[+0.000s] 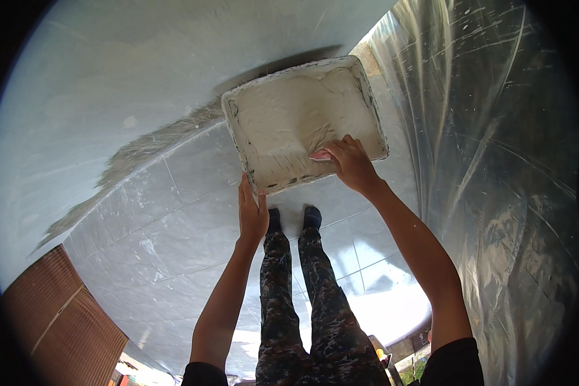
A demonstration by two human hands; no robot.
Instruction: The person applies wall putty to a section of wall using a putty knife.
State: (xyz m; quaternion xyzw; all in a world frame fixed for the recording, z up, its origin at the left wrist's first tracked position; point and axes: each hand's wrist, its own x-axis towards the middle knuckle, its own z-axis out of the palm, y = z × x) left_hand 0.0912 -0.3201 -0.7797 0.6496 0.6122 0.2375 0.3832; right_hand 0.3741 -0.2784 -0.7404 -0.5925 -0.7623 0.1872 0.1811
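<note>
A rectangular tray (235, 132) with a smeared, crusted rim holds a thick layer of off-white plaster-like paste (283, 106). My left hand (253, 209) grips the tray's near left corner, thumb and fingers on either side of it. Over the near edge, my right hand (352, 164) is closed round a small flat pink scraper (320, 155); its far side is hidden by the fingers and paste. The scraper touches the paste close to the near wall. Drag lines and ridges mark the paste around it, and the near left part is scraped thin.
A pale wall (128, 83) with a rough grey strip at its foot rises behind the tray. Clear plastic sheeting (489, 161) hangs along the right. Grey floor tiles (167, 225) carry white smears. My feet stand just before the tray; a brown ribbed mat (64, 309) is at lower left.
</note>
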